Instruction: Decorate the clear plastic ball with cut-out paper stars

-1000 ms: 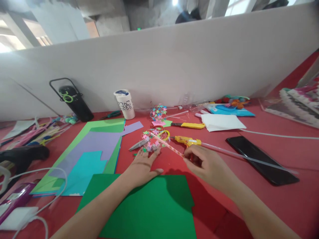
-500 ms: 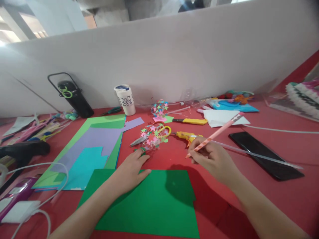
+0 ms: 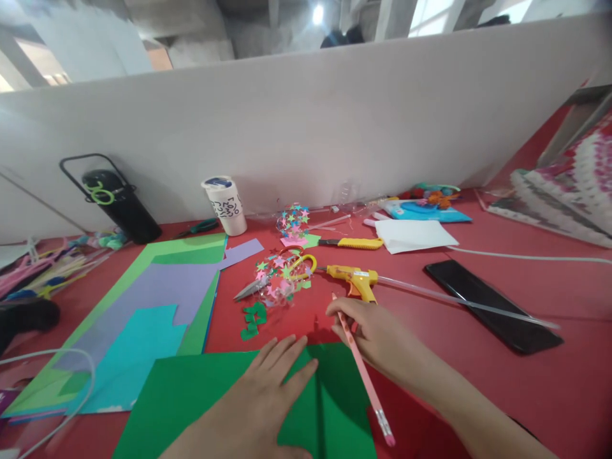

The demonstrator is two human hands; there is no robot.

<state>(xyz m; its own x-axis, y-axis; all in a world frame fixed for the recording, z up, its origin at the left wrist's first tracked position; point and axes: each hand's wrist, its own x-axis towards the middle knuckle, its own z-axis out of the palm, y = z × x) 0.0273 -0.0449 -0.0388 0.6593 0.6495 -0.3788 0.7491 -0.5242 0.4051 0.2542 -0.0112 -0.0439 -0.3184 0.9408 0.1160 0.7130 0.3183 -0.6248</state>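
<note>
My left hand (image 3: 261, 401) lies flat with spread fingers on a dark green sheet of paper (image 3: 186, 389) at the table's near edge. In my right hand (image 3: 377, 331) is a pink pencil (image 3: 362, 370), gripped near its point; the eraser end slants down toward me. The pencil's tip points away, just beyond the sheet's far edge. Small green paper scraps (image 3: 253, 319) lie beyond my left fingers. Past them are scissors (image 3: 303, 264) with yellow handles, partly covered by a clear clump of colourful paper stars (image 3: 284, 280).
A yellow glue gun (image 3: 354, 277) with a long clear stick lies beyond my right hand, near a black phone (image 3: 492, 306). Further back are a yellow cutter (image 3: 356, 243), a white cup (image 3: 227, 207) and a black bottle (image 3: 119, 207). Coloured sheets (image 3: 186, 280) spread at left.
My left hand has drawn back from the green scraps onto the green sheet. My right hand has moved left, and the pencil has swung round so its eraser end now points toward me.
</note>
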